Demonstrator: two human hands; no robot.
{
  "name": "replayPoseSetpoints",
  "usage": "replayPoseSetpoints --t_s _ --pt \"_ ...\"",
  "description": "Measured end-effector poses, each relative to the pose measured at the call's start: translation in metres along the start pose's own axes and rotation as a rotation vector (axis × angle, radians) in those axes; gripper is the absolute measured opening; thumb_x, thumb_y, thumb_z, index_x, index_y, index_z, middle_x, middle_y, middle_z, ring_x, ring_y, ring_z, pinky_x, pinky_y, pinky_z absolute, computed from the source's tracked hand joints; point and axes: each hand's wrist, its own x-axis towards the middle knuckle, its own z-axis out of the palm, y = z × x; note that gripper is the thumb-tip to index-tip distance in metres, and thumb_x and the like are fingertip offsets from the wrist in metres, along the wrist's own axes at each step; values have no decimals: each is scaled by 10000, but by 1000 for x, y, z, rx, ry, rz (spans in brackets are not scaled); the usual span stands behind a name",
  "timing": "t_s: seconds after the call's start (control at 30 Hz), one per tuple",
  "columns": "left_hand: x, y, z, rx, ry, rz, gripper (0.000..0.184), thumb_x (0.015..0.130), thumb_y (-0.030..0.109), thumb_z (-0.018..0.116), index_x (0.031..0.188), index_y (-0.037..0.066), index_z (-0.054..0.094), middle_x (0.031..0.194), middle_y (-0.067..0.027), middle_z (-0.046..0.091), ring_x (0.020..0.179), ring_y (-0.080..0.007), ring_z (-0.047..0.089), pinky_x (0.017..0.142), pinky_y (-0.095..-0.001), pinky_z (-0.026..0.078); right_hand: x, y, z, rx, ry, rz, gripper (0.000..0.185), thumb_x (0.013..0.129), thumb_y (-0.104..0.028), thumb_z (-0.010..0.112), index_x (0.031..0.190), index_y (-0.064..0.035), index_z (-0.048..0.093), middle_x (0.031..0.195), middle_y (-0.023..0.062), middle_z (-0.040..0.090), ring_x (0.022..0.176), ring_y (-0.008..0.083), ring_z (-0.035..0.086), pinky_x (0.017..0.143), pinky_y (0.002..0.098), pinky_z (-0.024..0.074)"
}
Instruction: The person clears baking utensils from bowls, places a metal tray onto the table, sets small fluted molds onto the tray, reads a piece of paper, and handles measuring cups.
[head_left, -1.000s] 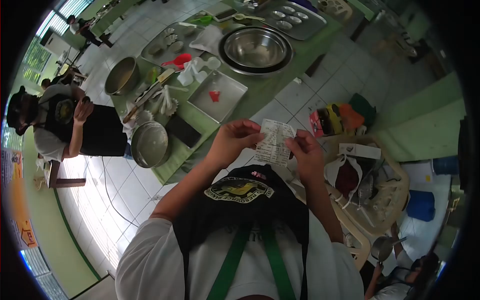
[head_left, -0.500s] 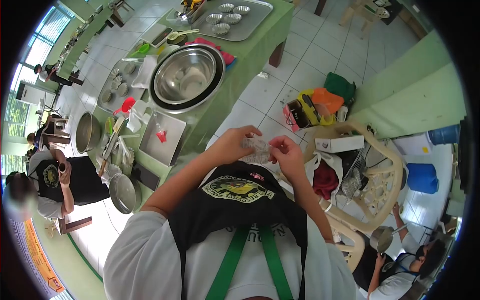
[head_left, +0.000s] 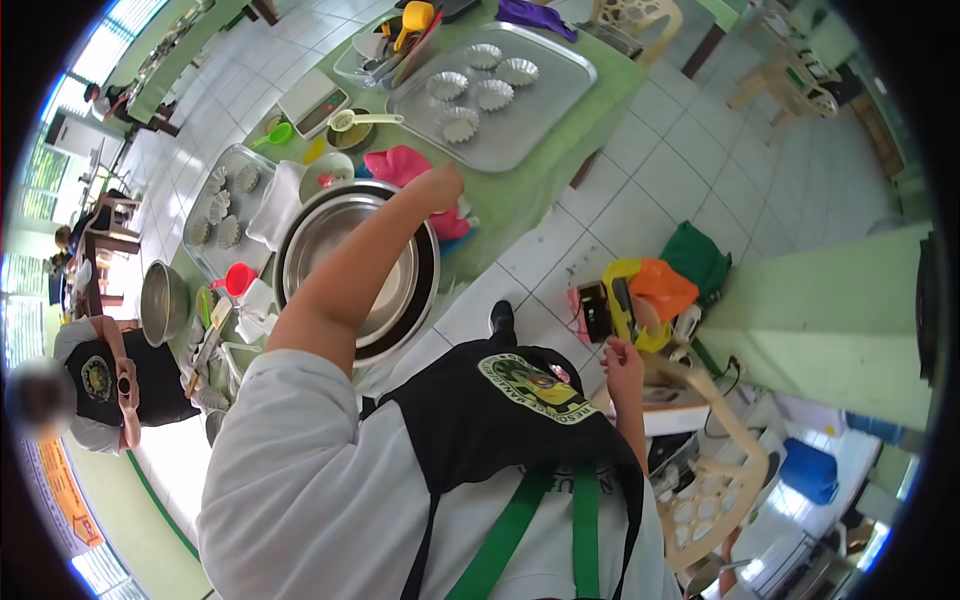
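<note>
My left hand (head_left: 440, 190) is stretched over the table at the edge of a bright pink cloth (head_left: 397, 165). Its fingers are hidden behind the back of the hand, so any grip is out of sight. Beneath my left forearm are nested steel mixing bowls (head_left: 300, 262) with a dark rim. A large metal tray (head_left: 545, 125) with several fluted tart tins (head_left: 494, 95) lies just beyond that hand. My right hand (head_left: 622, 362) hangs off to the right, away from the table, fingers loosely curled, with nothing visible in it.
A plastic chair (head_left: 735, 400) stands close on the right, near bags (head_left: 662, 290) on the floor. On the table are another tray (head_left: 205, 255) of tins, a scale (head_left: 318, 103), a red cup (head_left: 240, 279) and a steel bowl (head_left: 165, 302). A person (head_left: 115, 385) stands at left.
Both hands held a clear plastic piece before me; it is no longer visible. My left hand has reached out to the pink cloth, my right has moved right and down. The view has turned.
</note>
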Motion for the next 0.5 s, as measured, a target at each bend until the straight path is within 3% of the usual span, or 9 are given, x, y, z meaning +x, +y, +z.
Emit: replayPoseSetpoints --t_s 0.03,0.1,0.23,0.3,0.4,0.5 --pt "13 -21 0 -8 -4 -17 206 787 101 603 931 121 748 1154 -236 584 979 -380 613 823 -435 492 20 -4 -4 -56 11 25 220 907 -72 587 1120 -43 631 945 78 670 751 154 653 683 278 522" --pt "27 -47 13 -175 -505 116 248 801 147 605 1005 154 747 1273 -258 541 1025 -390 612 878 -422 489 45 -17 -11 -54 -16 66 212 900 -56 582 1103 -30 639 936 83 677 743 146 652 680 277 524" --pt "28 -66 58 -403 -388 5 374 783 130 613 1135 200 715 1333 -252 509 1101 -408 580 921 -401 481 95 -39 -14 2 -13 5 194 897 -53 584 1076 0 635 924 84 677 706 147 646 668 273 521" --pt "15 -52 46 -527 -232 -399 482 777 115 582 1235 239 667 1355 -233 495 1144 -431 529 953 -397 471 126 -65 -12 -59 -115 11 189 900 -56 586 1076 -6 635 922 82 676 712 142 643 677 275 522" --pt "2 -48 -3 -593 -220 -331 486 776 138 557 1239 242 666 1319 -208 542 1159 -421 498 971 -416 458 185 -87 1 -143 -230 -38 173 927 -89 586 1083 -34 635 921 59 669 750 138 654 637 262 502" --pt "6 -39 -6 -610 -208 -463 491 758 136 545 1217 243 682 1206 -194 610 1129 -413 501 978 -428 447 253 -126 20 -150 -371 -200 170 927 -76 583 1074 -4 630 922 65 669 751 139 637 675 267 511"
